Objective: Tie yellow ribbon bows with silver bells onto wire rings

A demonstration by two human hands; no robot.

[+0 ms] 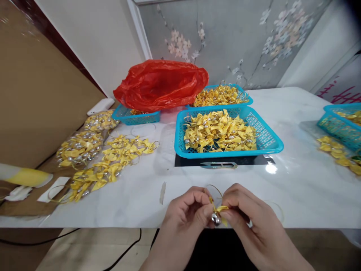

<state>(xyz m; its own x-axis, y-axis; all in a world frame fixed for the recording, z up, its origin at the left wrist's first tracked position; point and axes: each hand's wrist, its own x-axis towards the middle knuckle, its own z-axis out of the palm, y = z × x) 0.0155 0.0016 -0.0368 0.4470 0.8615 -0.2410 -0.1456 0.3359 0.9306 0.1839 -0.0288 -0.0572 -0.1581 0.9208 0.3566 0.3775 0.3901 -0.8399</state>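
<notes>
A white, marble-patterned table (pixel 304 188) spans the view, its back edge against a grey wall panel (pixel 225 37) painted with pale blossom. A brown board (pixel 42 71) rises along the left side, and black cable crosses the pale floor (pixel 84 250) below the front edge.

Toward the back edge, a red plastic bag (pixel 141 71) gapes open above a small blue basket (pixel 137 119). Beside it sits a rear blue basket (pixel 249 101), with the large blue basket (pixel 225 154) in front, heaped with yellow bows and silver bells. Metal thread snips (pixel 218 165) lie just before that one. Loose bows (pixel 118 154) spread toward the table's front left corner; another blue basket (pixel 338 130) is cut off at the right.

Near the middle of the front edge, the left hand (pixel 191 210) and right hand (pixel 248 210) share one yellow ribbon bow (pixel 222 208). Each has thumb and fingers pinched closed on it, from opposite sides. Its silver bell (pixel 216 219) hangs between the thumbs, and a thin gold loop (pixel 216 186) arches above.
</notes>
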